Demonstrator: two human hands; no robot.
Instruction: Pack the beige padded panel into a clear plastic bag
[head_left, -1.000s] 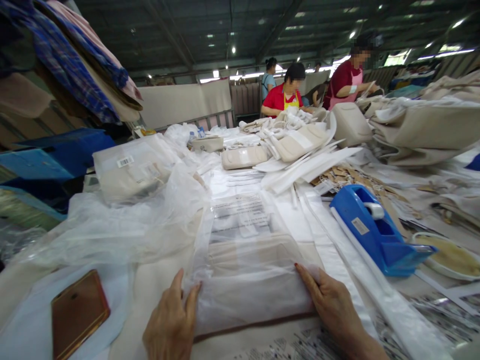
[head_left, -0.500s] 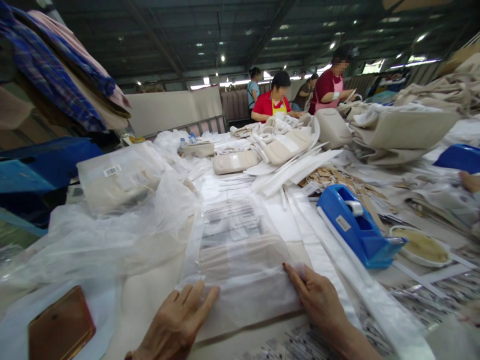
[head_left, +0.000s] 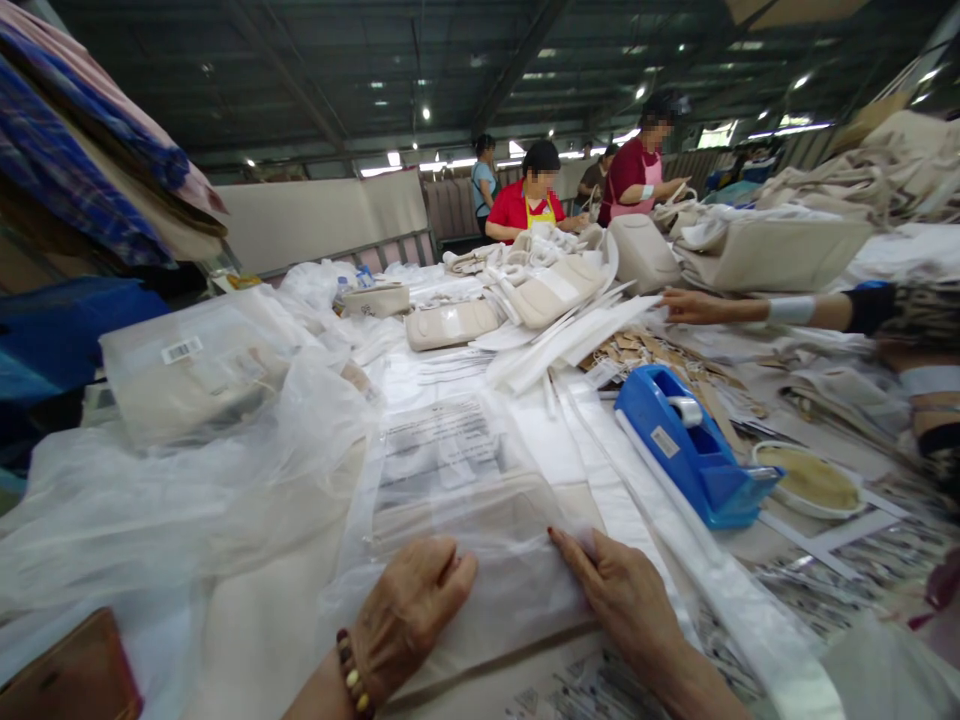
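Note:
A clear plastic bag [head_left: 442, 440] with printed text lies in front of me, with a flat beige handbag [head_left: 495, 505] inside it. My left hand [head_left: 416, 610], wearing a bead bracelet, is closed at the near part of the plastic, its fingertips curled out of sight. At the right edge my right hand [head_left: 619, 590] grips the same plastic bag, thumb and fingers closed on it; part of the fingers is hidden. White sheets lie beneath and beyond the bag.
A blue tape dispenser [head_left: 686, 450] and a white bowl [head_left: 810, 480] stand to the right. Another person's arm [head_left: 739, 308] reaches in from the right. Left are a wrapped bag [head_left: 202, 370], loose plastic [head_left: 187, 480] and a phone [head_left: 71, 670]. Beige bags [head_left: 454, 325] are piled ahead.
My left hand has moved right and its spread fingers have curled closed. My right hand keeps its hold at the bag's edge. A co-worker's arm has come in from the right; the view has shifted.

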